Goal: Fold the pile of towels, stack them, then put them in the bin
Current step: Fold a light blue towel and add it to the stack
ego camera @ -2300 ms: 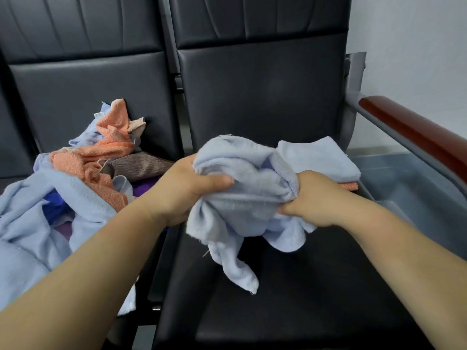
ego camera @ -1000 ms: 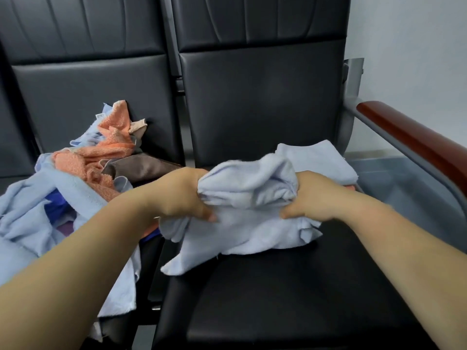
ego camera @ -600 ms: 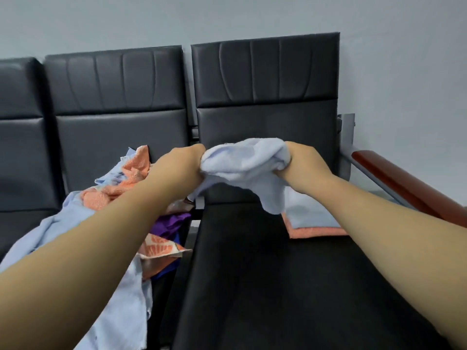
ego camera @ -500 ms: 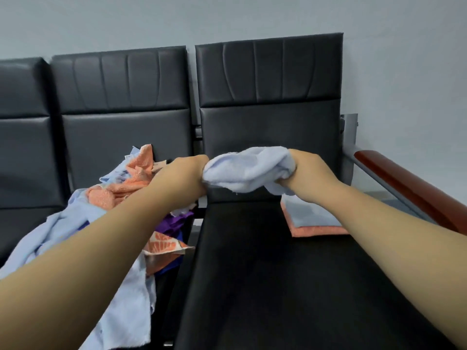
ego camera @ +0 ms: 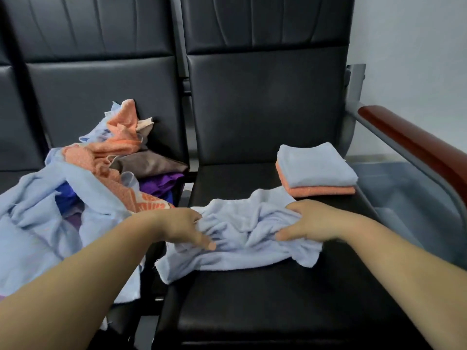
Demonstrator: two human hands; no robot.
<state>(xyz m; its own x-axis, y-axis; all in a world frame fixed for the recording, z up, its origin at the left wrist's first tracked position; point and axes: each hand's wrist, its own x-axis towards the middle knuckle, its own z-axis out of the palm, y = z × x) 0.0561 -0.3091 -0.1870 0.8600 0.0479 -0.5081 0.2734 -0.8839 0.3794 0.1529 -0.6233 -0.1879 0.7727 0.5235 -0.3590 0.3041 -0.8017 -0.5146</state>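
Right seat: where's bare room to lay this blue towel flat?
Bare: the front of the seat, between the blue towel and its near edge; also a strip behind the towel, left of the folded stack. Crowded: to the left, where the pile lies.

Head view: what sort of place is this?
Probably a waiting room or office lobby: linked black padded seats, a wood-capped metal armrest at the row's end, and a bare pale wall behind.
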